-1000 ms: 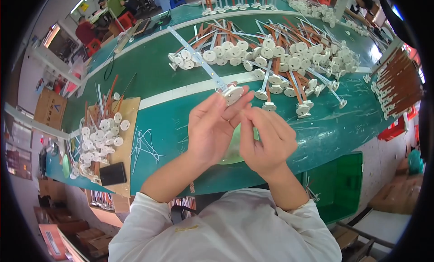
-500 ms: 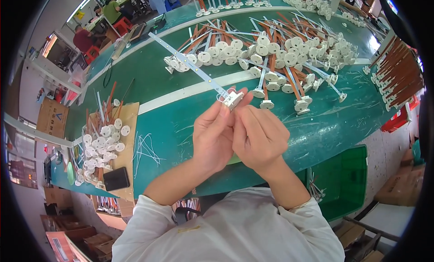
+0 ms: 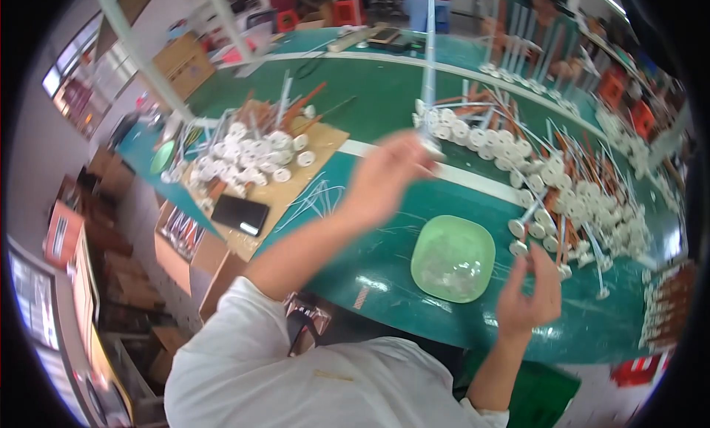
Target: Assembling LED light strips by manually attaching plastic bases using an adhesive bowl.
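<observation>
My left hand (image 3: 388, 177), smeared by motion, is closed at the white base of an LED strip light (image 3: 430, 58). The strip stands nearly upright above the hand, in front of the far pile. My right hand (image 3: 529, 299) is raised over the table at the right with thumb and fingers apart, and no held thing shows in it. Between the hands sits a light green square bowl (image 3: 488, 262) with small clear pieces inside, too fine to make out. Beyond my right hand lies a pile of similar strips with white round bases (image 3: 551, 173).
Another pile of white-based strips (image 3: 244, 154) lies on cardboard (image 3: 318, 143) at the left, with a black phone (image 3: 240, 214) and loose white wires (image 3: 314, 199) beside it. Brown strips (image 3: 669, 306) stand at the right edge. A person (image 3: 543, 29) is across the table.
My hands have parted: the left carried the strip light left and forward, tilting it upright, while the right moved right and opened. My view has turned left, and the green bowl is uncovered.
</observation>
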`<state>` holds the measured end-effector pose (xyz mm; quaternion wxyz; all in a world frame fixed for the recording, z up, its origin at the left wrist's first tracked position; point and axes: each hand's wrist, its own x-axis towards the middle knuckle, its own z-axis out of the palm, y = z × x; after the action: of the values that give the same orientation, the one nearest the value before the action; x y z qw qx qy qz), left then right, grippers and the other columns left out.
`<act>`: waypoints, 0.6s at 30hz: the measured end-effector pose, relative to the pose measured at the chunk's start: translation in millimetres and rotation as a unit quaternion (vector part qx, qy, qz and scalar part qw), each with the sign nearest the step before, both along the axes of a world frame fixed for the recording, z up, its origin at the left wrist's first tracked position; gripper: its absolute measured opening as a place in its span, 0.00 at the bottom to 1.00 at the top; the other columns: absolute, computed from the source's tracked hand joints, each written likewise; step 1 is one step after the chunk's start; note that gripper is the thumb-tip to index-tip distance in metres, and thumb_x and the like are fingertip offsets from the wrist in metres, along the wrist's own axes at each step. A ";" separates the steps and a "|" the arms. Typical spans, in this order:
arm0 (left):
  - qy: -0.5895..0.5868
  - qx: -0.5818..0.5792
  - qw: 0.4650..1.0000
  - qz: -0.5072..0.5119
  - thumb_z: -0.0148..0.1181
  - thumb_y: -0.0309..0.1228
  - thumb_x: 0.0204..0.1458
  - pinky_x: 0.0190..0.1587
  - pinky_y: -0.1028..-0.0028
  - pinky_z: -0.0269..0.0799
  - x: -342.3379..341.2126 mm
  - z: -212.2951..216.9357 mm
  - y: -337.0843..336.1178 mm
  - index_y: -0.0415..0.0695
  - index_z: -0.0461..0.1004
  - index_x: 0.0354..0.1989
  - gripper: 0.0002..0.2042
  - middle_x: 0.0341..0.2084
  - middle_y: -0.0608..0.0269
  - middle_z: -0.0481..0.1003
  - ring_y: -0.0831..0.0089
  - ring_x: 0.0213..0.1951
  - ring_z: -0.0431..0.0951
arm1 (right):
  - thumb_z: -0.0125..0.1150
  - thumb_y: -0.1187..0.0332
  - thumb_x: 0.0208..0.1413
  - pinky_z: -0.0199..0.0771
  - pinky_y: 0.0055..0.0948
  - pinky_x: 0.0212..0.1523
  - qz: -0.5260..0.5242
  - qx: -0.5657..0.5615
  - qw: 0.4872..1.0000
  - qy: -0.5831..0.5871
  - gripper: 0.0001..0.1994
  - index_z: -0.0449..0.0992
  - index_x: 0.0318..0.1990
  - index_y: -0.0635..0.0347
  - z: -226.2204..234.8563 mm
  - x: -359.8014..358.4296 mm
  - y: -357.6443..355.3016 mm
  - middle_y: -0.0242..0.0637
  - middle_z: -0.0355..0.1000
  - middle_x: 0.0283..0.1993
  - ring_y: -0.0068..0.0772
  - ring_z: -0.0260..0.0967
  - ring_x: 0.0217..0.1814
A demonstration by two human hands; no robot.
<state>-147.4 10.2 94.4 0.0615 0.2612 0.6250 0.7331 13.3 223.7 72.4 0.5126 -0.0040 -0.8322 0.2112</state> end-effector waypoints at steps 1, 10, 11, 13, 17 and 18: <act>0.072 -0.055 0.991 0.103 0.48 0.45 0.62 0.43 0.74 0.72 -15.5 12.4 -33.2 0.36 0.71 0.48 0.22 0.32 0.62 0.77 0.76 0.35 0.76 | 0.61 0.79 0.51 0.72 0.28 0.29 -0.029 0.008 0.999 -0.016 0.08 0.77 0.40 0.66 -10.7 14.7 14.9 0.41 0.76 0.34 0.33 0.72 0.29; 0.287 -0.612 0.613 0.409 0.51 0.43 0.56 0.37 0.62 0.75 -84.7 53.5 -257.4 0.36 0.77 0.38 0.19 0.23 0.45 0.76 0.53 0.29 0.79 | 0.61 0.76 0.54 0.69 0.28 0.24 -0.215 -0.075 0.966 -0.123 0.04 0.77 0.35 0.67 -90.1 104.9 81.0 0.41 0.74 0.30 0.34 0.69 0.25; 0.237 -0.662 0.586 0.403 0.53 0.45 0.54 0.37 0.59 0.75 -77.7 56.6 -244.2 0.38 0.78 0.37 0.20 0.26 0.45 0.77 0.49 0.32 0.79 | 0.61 0.76 0.54 0.69 0.28 0.25 -0.217 -0.056 0.968 -0.113 0.04 0.77 0.35 0.67 -83.4 104.8 81.2 0.41 0.75 0.30 0.34 0.69 0.25; 0.184 -0.731 0.530 0.388 0.58 0.52 0.48 0.37 0.56 0.76 -79.3 51.9 -240.3 0.42 0.79 0.34 0.23 0.28 0.45 0.78 0.47 0.35 0.79 | 0.61 0.77 0.53 0.69 0.29 0.26 -0.196 -0.062 0.973 -0.102 0.04 0.77 0.35 0.68 -63.0 97.5 76.1 0.42 0.74 0.31 0.34 0.69 0.26; 0.225 -0.718 0.525 0.399 0.56 0.48 0.49 0.35 0.56 0.74 -67.9 80.7 -179.4 0.44 0.77 0.36 0.19 0.28 0.49 0.78 0.50 0.34 0.79 | 0.59 0.76 0.57 0.72 0.23 0.31 -0.193 -0.008 0.980 -0.052 0.05 0.78 0.36 0.70 -13.9 97.7 89.9 0.40 0.76 0.32 0.26 0.71 0.29; 0.321 -0.603 0.602 0.414 0.56 0.46 0.51 0.32 0.58 0.73 -69.0 73.4 -161.4 0.43 0.77 0.32 0.17 0.26 0.50 0.77 0.52 0.31 0.78 | 0.59 0.76 0.57 0.72 0.23 0.31 -0.199 0.001 0.979 -0.053 0.05 0.78 0.36 0.70 -8.2 94.0 94.8 0.40 0.76 0.32 0.26 0.71 0.29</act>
<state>-216.5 -151.2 167.9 -0.3097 0.0968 0.9459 0.0057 107.3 318.5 64.2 0.4993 -0.1803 -0.8411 0.1037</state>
